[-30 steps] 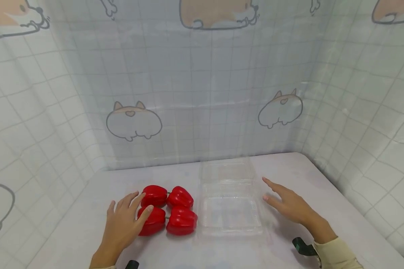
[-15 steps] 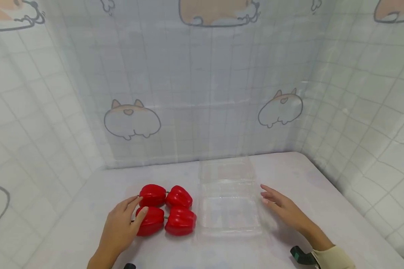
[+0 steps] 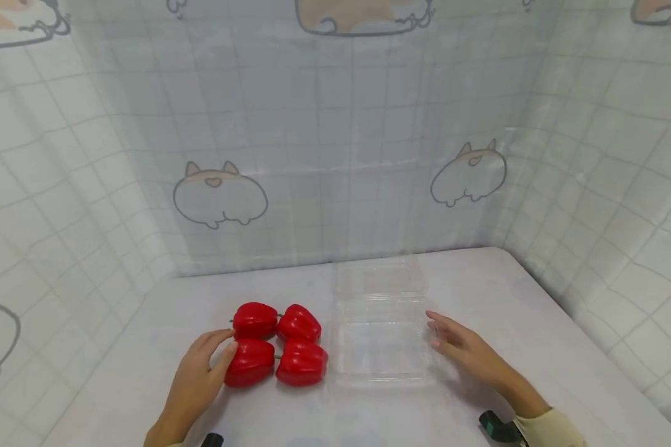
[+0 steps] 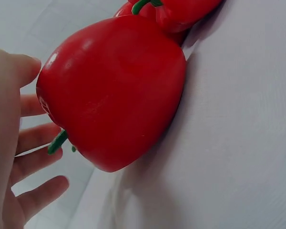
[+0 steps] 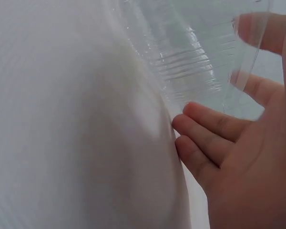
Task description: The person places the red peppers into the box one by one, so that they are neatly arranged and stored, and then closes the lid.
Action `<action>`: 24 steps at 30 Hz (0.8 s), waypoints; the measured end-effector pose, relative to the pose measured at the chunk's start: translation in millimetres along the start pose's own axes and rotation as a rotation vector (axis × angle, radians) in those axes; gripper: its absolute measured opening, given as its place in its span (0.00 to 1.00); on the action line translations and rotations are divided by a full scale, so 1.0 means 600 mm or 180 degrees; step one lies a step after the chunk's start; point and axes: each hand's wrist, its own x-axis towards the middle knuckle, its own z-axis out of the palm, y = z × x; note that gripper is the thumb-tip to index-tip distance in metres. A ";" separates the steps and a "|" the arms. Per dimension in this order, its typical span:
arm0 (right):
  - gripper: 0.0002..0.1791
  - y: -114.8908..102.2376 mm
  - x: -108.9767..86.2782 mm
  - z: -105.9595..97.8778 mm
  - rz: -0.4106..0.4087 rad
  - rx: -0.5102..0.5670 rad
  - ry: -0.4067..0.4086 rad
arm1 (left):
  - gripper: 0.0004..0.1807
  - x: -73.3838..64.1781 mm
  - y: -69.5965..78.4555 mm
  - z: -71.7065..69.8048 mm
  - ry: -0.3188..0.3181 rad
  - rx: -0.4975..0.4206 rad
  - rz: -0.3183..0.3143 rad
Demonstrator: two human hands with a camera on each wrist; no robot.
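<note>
Several red bell peppers lie in a cluster on the table's left half. My left hand (image 3: 196, 379) is beside the front-left bell pepper (image 3: 250, 362), its thumb at that pepper's near end. In the left wrist view this bell pepper (image 4: 114, 90) shows its green stem, and the spread fingers (image 4: 40, 191) are not wrapped around it. A clear plastic clamshell box (image 3: 383, 354) stands with its lid (image 3: 378, 277) folded back. My right hand (image 3: 470, 354) is at the box's right side. The right wrist view shows its fingertips (image 5: 190, 150) near the clear wall, with the thumb and index finger at the rim.
The back-left bell pepper (image 3: 255, 320), back-right bell pepper (image 3: 299, 323) and front-right bell pepper (image 3: 302, 362) lie close together, left of the box. A white cloth covers the table (image 3: 335, 413). Patterned curtains (image 3: 346, 155) enclose the back and both sides.
My left hand has lowered slightly beside the front-left bell pepper, its fingers less spread. My right hand has moved left to the clear box's edge. The peppers and box stay in place.
</note>
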 end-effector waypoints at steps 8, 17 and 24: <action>0.35 -0.005 -0.002 -0.004 0.0086 0.0016 -0.0283 | 0.31 0.005 -0.007 0.004 -0.0220 -0.0431 -0.0308; 0.37 0.000 -0.001 -0.011 0.0009 0.0077 -0.0362 | 0.33 0.011 -0.011 0.008 -0.0473 -0.0785 -0.0387; 0.38 0.002 0.000 -0.010 0.0029 0.0051 -0.0396 | 0.37 0.007 -0.022 0.009 -0.0751 -0.0913 -0.0547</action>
